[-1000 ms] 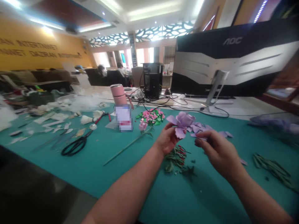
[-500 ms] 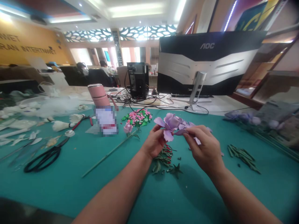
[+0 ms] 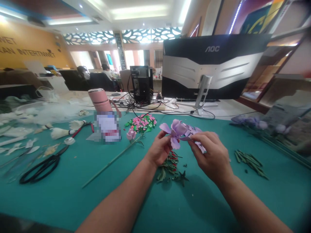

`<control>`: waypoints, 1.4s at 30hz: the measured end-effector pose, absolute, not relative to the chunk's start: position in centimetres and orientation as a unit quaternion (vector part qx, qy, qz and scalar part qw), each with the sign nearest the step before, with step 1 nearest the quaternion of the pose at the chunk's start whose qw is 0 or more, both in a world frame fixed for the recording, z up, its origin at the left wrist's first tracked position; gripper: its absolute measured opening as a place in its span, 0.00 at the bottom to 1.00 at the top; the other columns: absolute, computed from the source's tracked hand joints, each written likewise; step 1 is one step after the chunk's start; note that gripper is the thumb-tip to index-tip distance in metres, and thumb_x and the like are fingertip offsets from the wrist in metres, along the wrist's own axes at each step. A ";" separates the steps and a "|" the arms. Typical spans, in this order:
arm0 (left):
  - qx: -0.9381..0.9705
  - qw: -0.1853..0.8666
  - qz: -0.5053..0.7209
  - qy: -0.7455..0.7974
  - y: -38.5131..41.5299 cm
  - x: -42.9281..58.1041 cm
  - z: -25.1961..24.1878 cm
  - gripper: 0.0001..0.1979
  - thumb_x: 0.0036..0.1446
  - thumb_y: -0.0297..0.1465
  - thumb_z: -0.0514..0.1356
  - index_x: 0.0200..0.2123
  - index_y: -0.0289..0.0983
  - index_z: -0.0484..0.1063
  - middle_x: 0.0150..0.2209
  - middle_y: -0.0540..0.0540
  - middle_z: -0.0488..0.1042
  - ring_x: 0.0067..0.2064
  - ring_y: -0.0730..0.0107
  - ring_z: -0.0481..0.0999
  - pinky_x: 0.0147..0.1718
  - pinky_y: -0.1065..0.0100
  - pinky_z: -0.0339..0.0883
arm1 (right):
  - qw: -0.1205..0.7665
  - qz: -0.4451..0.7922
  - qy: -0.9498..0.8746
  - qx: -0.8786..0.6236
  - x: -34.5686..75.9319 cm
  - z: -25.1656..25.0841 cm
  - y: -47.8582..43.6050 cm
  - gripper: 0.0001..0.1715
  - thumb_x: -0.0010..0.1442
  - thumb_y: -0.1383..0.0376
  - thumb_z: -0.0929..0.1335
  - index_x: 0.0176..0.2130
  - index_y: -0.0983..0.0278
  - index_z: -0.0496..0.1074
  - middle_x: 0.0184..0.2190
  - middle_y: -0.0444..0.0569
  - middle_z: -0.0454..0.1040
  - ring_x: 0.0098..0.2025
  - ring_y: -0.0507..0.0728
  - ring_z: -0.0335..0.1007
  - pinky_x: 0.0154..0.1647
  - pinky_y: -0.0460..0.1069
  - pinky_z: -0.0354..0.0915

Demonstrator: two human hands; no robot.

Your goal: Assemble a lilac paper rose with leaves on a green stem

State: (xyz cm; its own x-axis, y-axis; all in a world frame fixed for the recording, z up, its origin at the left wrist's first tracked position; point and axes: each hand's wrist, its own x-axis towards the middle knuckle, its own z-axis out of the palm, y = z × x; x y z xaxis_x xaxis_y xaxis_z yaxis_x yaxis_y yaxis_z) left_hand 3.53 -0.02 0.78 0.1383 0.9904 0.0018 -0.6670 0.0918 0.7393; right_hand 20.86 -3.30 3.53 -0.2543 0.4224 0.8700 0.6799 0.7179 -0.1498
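A lilac artificial flower point(image 3: 175, 128), its base hidden, is pinched by the left hand point(image 3: 159, 149) while the right hand point(image 3: 209, 156) pinches thin petals point(image 3: 198, 139).

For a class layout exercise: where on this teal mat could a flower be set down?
Bare mat lies between the black-handled scissors and the long green stem, and below the green strips. It is crowded around the leaf pile.
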 end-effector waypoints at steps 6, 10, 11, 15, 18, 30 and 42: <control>0.309 0.688 0.597 0.273 -0.1 3.5 0.7 0.20 0.39 0.26 0.71 0.39 0.36 0.73 0.29 0.50 0.77 0.29 0.72 0.76 0.30 0.71 0.69 | 0.497 -0.135 -0.784 -0.348 20.8 3.5 -3.2 0.04 0.61 0.71 0.69 0.39 0.64 0.72 0.34 0.49 0.75 0.38 0.57 0.68 0.41 0.52 0.64; 0.311 0.688 0.596 0.273 0.0 3.5 0.5 0.22 0.40 0.26 0.71 0.41 0.36 0.73 0.30 0.49 0.78 0.30 0.71 0.76 0.30 0.71 0.69 | 0.488 -0.136 -0.787 -0.352 20.8 3.3 -3.1 0.03 0.61 0.71 0.69 0.39 0.65 0.73 0.34 0.49 0.75 0.38 0.57 0.68 0.41 0.52 0.63; 0.310 0.689 0.596 0.271 0.0 3.5 0.4 0.22 0.40 0.26 0.71 0.41 0.36 0.73 0.31 0.49 0.78 0.30 0.71 0.76 0.30 0.71 0.69 | 0.486 -0.136 -0.788 -0.353 20.8 3.3 -3.1 0.03 0.61 0.71 0.69 0.39 0.65 0.73 0.34 0.50 0.75 0.38 0.57 0.68 0.41 0.52 0.63; 0.307 0.692 0.598 0.261 0.1 3.5 0.2 0.19 0.42 0.26 0.71 0.40 0.36 0.73 0.31 0.49 0.78 0.31 0.73 0.76 0.31 0.72 0.69 | 0.485 -0.134 -0.789 -0.353 20.8 3.4 -3.2 0.03 0.62 0.71 0.69 0.39 0.65 0.73 0.34 0.50 0.75 0.38 0.57 0.68 0.41 0.52 0.64; 0.304 0.693 0.601 0.257 0.1 3.5 0.3 0.17 0.42 0.26 0.71 0.37 0.36 0.73 0.32 0.49 0.78 0.31 0.74 0.75 0.31 0.72 0.68 | 0.482 -0.133 -0.791 -0.353 20.8 3.6 -3.3 0.03 0.62 0.70 0.68 0.39 0.64 0.72 0.34 0.50 0.75 0.38 0.58 0.68 0.40 0.53 0.64; 0.302 0.695 0.599 0.259 -0.3 3.6 0.6 0.16 0.42 0.27 0.73 0.34 0.37 0.71 0.32 0.50 0.78 0.31 0.74 0.75 0.33 0.71 0.68 | 0.473 -0.126 -0.795 -0.358 20.9 3.8 -3.4 0.03 0.63 0.70 0.68 0.38 0.63 0.72 0.34 0.49 0.75 0.37 0.57 0.67 0.39 0.53 0.64; 0.293 0.697 0.597 0.269 -0.5 3.8 0.4 0.22 0.42 0.27 0.73 0.41 0.37 0.72 0.32 0.49 0.78 0.31 0.72 0.77 0.34 0.69 0.69 | 0.471 -0.134 -0.798 -0.352 20.9 3.9 -3.3 0.04 0.63 0.70 0.68 0.38 0.61 0.72 0.34 0.49 0.76 0.37 0.57 0.68 0.39 0.53 0.65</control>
